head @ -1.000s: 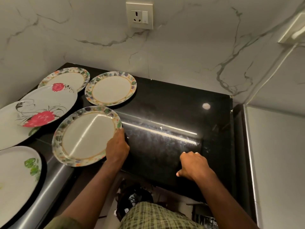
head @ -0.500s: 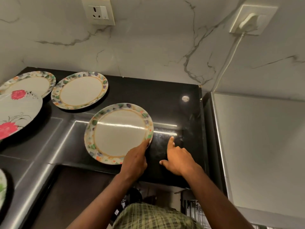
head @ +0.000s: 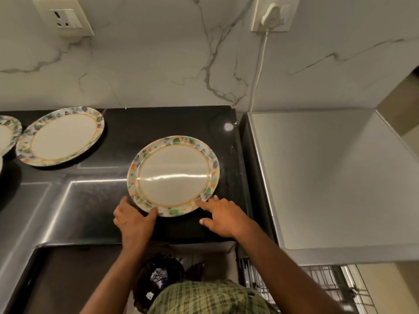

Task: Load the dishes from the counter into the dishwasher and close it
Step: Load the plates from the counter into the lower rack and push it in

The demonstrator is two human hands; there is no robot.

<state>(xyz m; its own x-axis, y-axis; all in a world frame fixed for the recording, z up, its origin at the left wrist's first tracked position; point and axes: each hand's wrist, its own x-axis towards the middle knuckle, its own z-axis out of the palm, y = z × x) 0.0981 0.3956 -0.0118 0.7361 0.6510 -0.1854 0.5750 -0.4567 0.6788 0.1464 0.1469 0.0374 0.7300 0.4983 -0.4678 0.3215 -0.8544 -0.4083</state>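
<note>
1. Two hands meet one plate (head: pixel 173 175) at its near rim, one on each side.
2. Left hand (head: pixel 133 220) takes the near-left rim: thumb on top of the patterned border, fingers curled at the edge, gripping it.
3. Right hand (head: pixel 223 217) lies loose and released, fingers straight; its fingertips touch the near-right rim, thumb splayed toward the counter's front edge.
4. Plate sits flat on the black counter (head: pixel 172 123), close to the front edge and near the right end of the black slab.
5. Open dark surface runs behind the plate to the marble wall (head: pixel 147 71), and to its left across the steel drainboard (head: pixel 45 211).
6. Right of the counter edge, a grey appliance top (head: pixel 328 177) stands alongside, a narrow gap between them.
7. Below that top, a wire rack (head: pixel 322 282) sticks out at bottom right.
8. Second plate (head: pixel 61 137) lies flat at back left, well apart from the held one; a third plate (head: pixel 8 134) is cut off by the left frame, just beside it.
9. Sockets: a bare one (head: pixel 64 17) top left, and a plug (head: pixel 272 15) with a cord at top right.
</note>
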